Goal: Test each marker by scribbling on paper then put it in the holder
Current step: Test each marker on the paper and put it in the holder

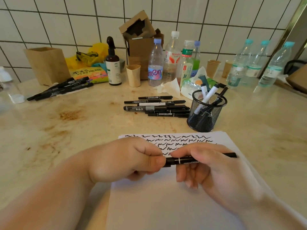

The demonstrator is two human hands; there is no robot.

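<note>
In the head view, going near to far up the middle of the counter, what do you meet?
Marker held in both hands → scribbled rows on the paper → loose markers lying on the counter → beige cup → cardboard boxes → tiled wall.

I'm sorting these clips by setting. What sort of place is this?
Probably a kitchen or break-room counter doing duty as a desk: a white tiled wall behind a stained stone-look countertop, crowded with water bottles and paper cups.
</note>
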